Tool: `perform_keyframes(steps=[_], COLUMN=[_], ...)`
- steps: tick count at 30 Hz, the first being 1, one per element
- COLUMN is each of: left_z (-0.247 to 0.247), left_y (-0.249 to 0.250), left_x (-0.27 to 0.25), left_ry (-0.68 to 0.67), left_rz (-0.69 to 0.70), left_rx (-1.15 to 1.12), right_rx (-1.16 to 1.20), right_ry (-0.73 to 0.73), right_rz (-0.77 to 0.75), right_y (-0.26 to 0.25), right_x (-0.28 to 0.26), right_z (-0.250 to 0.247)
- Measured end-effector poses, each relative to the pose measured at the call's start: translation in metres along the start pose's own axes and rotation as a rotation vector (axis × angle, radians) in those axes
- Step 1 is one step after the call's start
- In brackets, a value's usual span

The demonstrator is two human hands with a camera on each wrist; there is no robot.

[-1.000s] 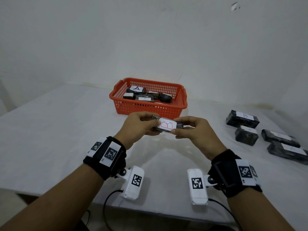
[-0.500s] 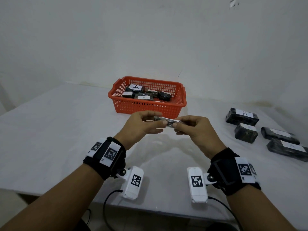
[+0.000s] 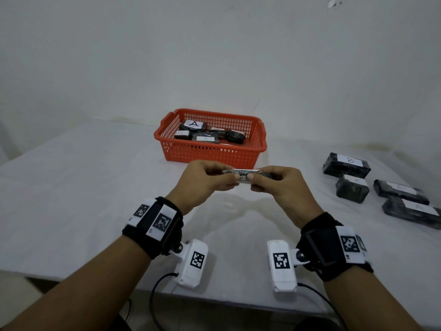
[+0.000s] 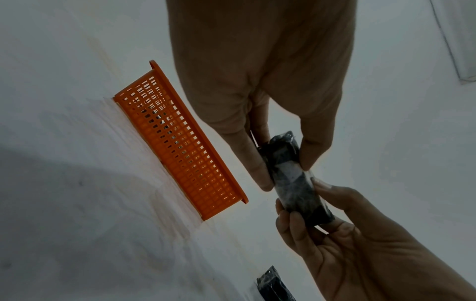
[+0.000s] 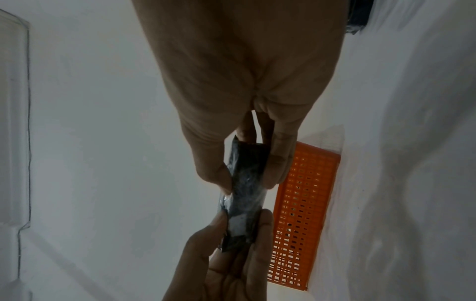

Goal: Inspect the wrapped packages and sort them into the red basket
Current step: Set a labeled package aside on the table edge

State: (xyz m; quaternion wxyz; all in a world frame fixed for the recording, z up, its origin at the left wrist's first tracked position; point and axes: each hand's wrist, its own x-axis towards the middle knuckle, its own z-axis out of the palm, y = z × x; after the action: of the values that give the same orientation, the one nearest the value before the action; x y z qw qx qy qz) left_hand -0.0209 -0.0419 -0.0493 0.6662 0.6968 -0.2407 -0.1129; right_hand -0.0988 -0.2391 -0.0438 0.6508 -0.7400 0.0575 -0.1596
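A small black wrapped package (image 3: 244, 174) with a white label hangs above the table, held by both hands just in front of the red basket (image 3: 210, 154). My left hand (image 3: 205, 181) pinches its left end and my right hand (image 3: 279, 185) pinches its right end. The package lies nearly edge-on to the head view, so its label hardly shows. From the left wrist the package (image 4: 293, 179) shows its dark underside between thumb and fingers; from the right wrist the package (image 5: 244, 189) looks the same. The basket holds several black packages, one labelled A (image 3: 194, 124).
Several more black packages lie at the table's right: one labelled B (image 3: 347, 164), a short one (image 3: 352, 191), and two long ones (image 3: 399, 191) (image 3: 412, 212). The white table (image 3: 83, 187) meets a white wall behind the basket. Its front edge runs under my wrists.
The package has been tipped from label-up, with a red B showing, to nearly edge-on. Both hands kept their hold and rose slightly towards the basket.
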Motion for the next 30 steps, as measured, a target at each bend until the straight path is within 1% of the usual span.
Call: perform_keyframes(steps=[3,9,13,16,18,20,22,24,27,30], left_z=[-0.001,-0.003,0.000,0.002,0.001,0.001,0.002,0.001,0.003,0.004], left_y=[0.001,0.002,0.000,0.002,0.003,0.003,0.004,0.005,0.007,0.006], left_x=[0.001,0.000,0.000,-0.001,-0.002,-0.001,-0.001,-0.001,-0.003,-0.004], left_ry=[0.036,-0.029,0.024,-0.024,-0.045,-0.022,0.012,0.003,-0.061,-0.037], left_rz=[0.009,-0.001,0.022,0.013,0.004,-0.007,-0.035,-0.051,-0.045,-0.013], left_rx=[-0.006,-0.058,-0.028,-0.033,-0.037,-0.033,-0.052,-0.069,-0.075,-0.089], right_rx=[0.049,0.061,0.060,0.060,0.075,0.063,0.022,0.004,0.016,0.027], right_ry=[-0.054,-0.023,-0.064,-0.042,-0.042,-0.078,-0.117,-0.100,-0.024,0.003], right_rz=[0.026,0.030,0.044,0.029,0.052,0.065,0.047,0.021,0.018,0.046], right_y=[-0.001,-0.004,-0.004,-0.005,-0.006,-0.006,-0.006,-0.005,-0.001,0.002], right_x=[-0.001,0.000,0.001,0.001,0.001,0.001,-0.001,-0.002,-0.002,-0.002], right_z=[-0.001,-0.002,0.001,0.003,0.002,-0.001,-0.004,-0.005,-0.007,-0.008])
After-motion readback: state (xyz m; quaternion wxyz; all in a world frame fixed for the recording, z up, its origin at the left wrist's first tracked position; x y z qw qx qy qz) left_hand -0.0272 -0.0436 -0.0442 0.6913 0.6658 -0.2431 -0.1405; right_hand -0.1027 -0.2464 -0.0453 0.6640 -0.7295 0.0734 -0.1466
